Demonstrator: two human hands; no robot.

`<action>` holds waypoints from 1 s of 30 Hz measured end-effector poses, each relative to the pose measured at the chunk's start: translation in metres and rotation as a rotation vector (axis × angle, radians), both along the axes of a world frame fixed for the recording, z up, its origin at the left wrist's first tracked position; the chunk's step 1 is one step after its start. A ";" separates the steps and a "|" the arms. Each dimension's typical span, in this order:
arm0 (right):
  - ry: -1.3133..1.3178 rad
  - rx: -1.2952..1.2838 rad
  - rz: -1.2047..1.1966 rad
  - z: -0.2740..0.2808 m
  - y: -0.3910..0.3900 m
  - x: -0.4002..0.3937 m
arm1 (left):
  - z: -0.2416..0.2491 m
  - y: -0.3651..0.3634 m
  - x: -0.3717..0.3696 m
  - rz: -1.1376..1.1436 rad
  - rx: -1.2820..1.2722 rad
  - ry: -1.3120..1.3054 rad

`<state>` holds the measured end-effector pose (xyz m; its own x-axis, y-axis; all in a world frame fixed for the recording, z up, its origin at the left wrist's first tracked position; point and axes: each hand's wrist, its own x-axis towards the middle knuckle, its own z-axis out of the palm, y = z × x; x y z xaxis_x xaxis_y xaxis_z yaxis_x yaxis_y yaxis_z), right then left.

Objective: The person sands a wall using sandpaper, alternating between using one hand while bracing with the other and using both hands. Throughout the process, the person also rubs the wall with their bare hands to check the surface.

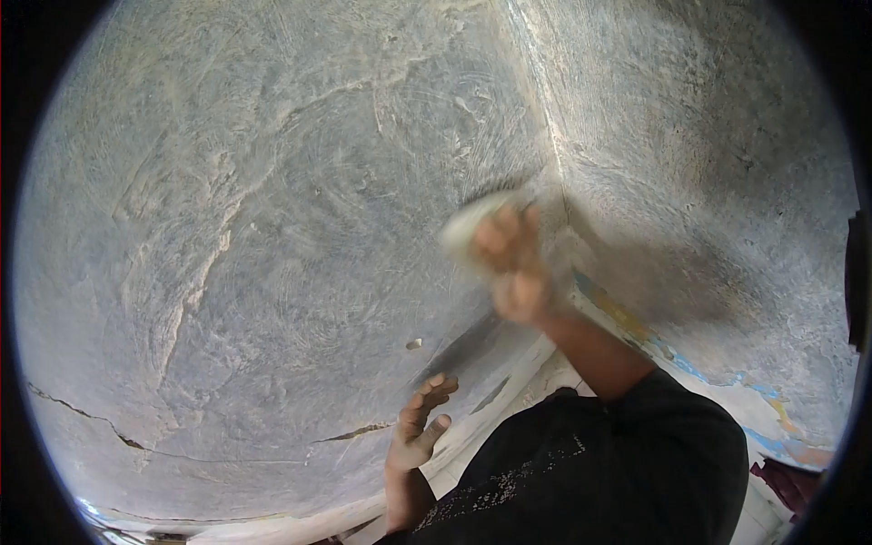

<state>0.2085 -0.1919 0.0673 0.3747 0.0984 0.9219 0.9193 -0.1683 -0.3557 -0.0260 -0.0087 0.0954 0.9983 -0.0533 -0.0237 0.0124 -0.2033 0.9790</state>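
My right hand (pixel 513 259) is raised to the grey wall (pixel 300 272) near the inside corner, with fingers closed over a pale, whitish, pad-like thing (pixel 468 227). Motion smears both, so the exact kind of that thing cannot be told. It is held against or close over the wall surface, with a dark shadow along its upper edge. Lower down, my left hand (pixel 423 422) is lifted in front of the wall, fingers slightly curled and thumb apart, holding nothing. Dust whitens its palm and fingertips.
Cracks and a long flaked ridge (pixel 218 245) run across the rough wall. A small hole (pixel 414 344) lies above my left hand. The adjoining wall (pixel 708 182) meets it at the corner, with peeling blue and orange paint (pixel 690 363) lower down. Dark red cloth (pixel 788 486) hangs at lower right.
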 end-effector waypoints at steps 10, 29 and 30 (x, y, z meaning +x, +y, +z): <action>-0.106 -0.116 0.211 -0.030 0.017 -0.038 | -0.001 0.006 -0.015 0.089 0.045 0.005; -0.004 0.060 -0.110 0.003 0.090 -0.115 | -0.013 0.080 -0.121 0.213 -0.263 -0.170; -0.219 -0.085 0.038 0.005 0.099 -0.129 | -0.013 0.086 -0.128 0.226 -0.248 -0.178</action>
<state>0.0799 -0.0924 0.0720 0.1608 0.1896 0.9686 0.9792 -0.1534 -0.1326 -0.1543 0.0768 0.0822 0.9728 0.1861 0.1377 -0.1454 0.0284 0.9890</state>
